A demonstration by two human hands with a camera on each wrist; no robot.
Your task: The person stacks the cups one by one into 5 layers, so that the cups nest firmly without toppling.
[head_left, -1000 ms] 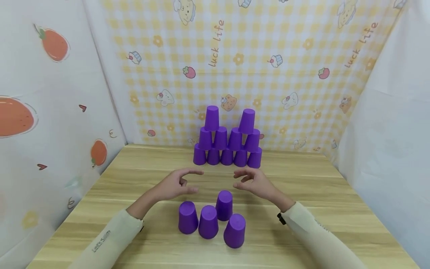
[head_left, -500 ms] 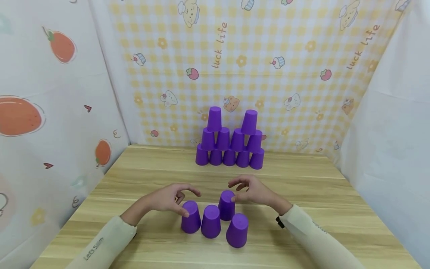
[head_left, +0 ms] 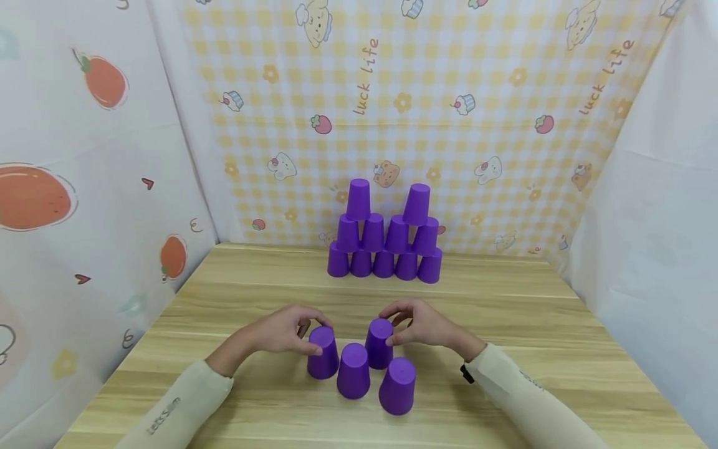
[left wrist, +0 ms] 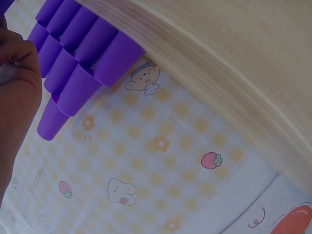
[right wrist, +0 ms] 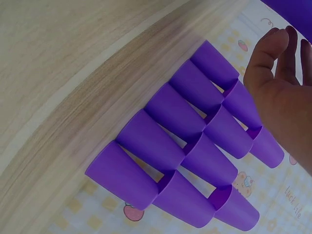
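Observation:
Four-sided views aside, upside-down purple cups are everywhere here. My left hand [head_left: 283, 330] pinches the left near cup [head_left: 322, 358] between thumb and fingers; its base stands slightly farther back than the neighbouring middle cup [head_left: 353, 374]. Thumb in front and index finger behind, my right hand [head_left: 426, 324] holds the rear cup [head_left: 379, 349] of this near group. Closest to me on the right stands another cup [head_left: 397, 390], untouched. In the right wrist view, the right hand [right wrist: 282, 83] is beside part of a cup [right wrist: 295, 14]. The left wrist view shows the left hand [left wrist: 17, 73] only partly.
Behind the hands, a stepped wall of purple cups [head_left: 384, 243] stands near the back of the wooden table [head_left: 252, 280]. Its top level has two separate cups. A yellow checked cloth [head_left: 404, 81] hangs behind, with white cloths at both sides.
Both hands have come down and toward me from above the table to the near cups. The left cup has shifted slightly away from me in the left hand.

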